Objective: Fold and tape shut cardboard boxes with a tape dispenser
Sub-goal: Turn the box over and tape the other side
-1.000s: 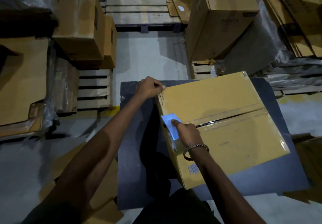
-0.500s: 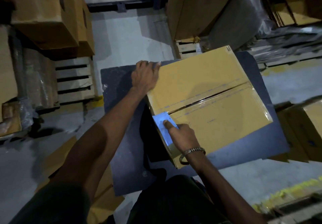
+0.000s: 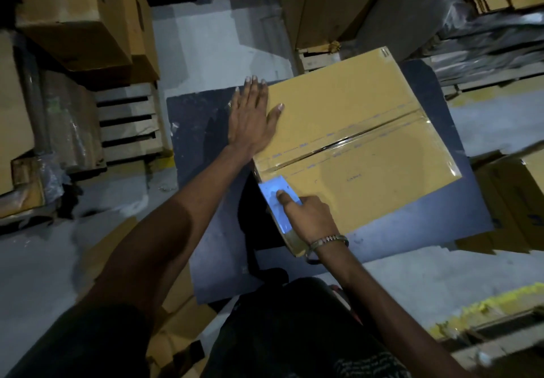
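Blue plastic shows under the right hand [image 3: 312,218]: a flat blue card [image 3: 275,198] lies bent over the near edge of the cardboard box [image 3: 365,154], and the index finger presses down on it while the other fingers curl in behind, a metal bracelet [image 3: 328,241] round the wrist. At about ten o'clock from that hand the left hand [image 3: 253,118] lies flat, fingers straight and close together, thumb spread, its palm over the box's left edge and its fingertips pointing to twelve o'clock; it holds nothing. Clear tape [image 3: 347,140] runs along the closed centre seam of the box, from the card toward two o'clock. The box sits on a dark table [image 3: 206,148], filling its right half. Beyond the table, at nine o'clock, stands a wooden pallet [image 3: 129,124] with stacked cartons [image 3: 76,21] above it at eleven o'clock; a tall carton [image 3: 326,4] stands at one o'clock, and another box [image 3: 518,201] at three o'clock.
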`<state>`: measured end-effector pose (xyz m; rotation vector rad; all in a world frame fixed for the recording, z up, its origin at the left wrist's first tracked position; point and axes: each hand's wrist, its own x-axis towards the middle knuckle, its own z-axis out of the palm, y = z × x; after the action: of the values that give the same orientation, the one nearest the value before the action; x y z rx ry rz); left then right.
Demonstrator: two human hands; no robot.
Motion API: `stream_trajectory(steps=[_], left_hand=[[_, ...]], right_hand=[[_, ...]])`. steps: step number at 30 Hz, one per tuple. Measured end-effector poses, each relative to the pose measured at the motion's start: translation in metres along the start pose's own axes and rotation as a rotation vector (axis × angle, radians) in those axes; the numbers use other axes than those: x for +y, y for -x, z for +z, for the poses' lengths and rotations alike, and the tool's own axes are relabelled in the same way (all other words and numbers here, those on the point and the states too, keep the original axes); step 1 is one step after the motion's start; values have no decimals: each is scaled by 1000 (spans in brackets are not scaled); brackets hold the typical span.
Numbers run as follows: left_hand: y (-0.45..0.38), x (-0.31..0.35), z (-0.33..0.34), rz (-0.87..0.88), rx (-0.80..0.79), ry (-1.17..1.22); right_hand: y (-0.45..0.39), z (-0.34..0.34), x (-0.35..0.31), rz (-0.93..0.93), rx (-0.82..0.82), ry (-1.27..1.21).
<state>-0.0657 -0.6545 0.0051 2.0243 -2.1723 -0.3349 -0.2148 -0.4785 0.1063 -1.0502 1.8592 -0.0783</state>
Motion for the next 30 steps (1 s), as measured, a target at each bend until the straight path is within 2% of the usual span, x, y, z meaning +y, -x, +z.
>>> stream_trajectory(steps=[6, 11, 15, 21, 26, 30], left_hand=[[10, 8, -7, -14, -17, -20], [64, 32, 12, 116, -71, -50], [64, 37, 13, 73, -60, -80], [68, 39, 12, 51, -54, -97], [112, 66, 25, 12, -38, -102], [114, 66, 24, -23, -61, -56]], right_hand=[[17, -1, 30, 3, 9, -34], [12, 5, 36, -6, 22, -53], [20, 9, 37, -31, 67, -44], [56, 12, 96, 3, 56, -45], [55, 18, 99, -13, 76, -70], [66, 15, 117, -1, 67, -38]])
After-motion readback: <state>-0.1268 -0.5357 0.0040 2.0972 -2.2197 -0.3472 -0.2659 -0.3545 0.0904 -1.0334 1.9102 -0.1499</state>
